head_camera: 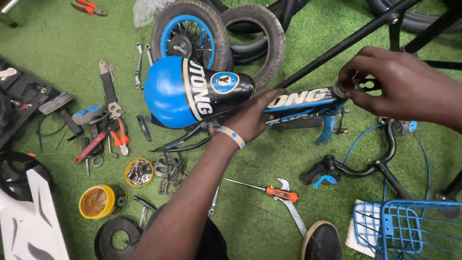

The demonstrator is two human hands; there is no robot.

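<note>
Looking down from a head-worn camera onto green artificial turf (269,192) strewn with bicycle parts. Nearest the viewer lie a blue wire basket (409,228), an orange-handled screwdriver (276,192) crossing a flat spanner (291,204), a yellow tub (98,201) and a small round dish of nuts and bearings (139,172). Just beyond, a loose black handlebar (358,166) with blue cable rests on the turf.

In the middle, a small blue and black bicycle frame (301,101) lies across the view, its blue and black saddle (190,91) toward the left. The left hand (252,118), wearing a pale wristband, is closed around the frame tube just behind the saddle, steadying it. The right hand (402,84) sits at the frame's front end, thumb and fingers pinching a small round metal ring (347,86) at the head tube opening.

By the look of it, a headset part is being seated or turned in the head tube; the next move would call for keeping the frame braced and the ring square to the opening.

Farther off stand a blue-rimmed wheel (187,36), spare tyres (257,33), and pliers (89,7).
</note>
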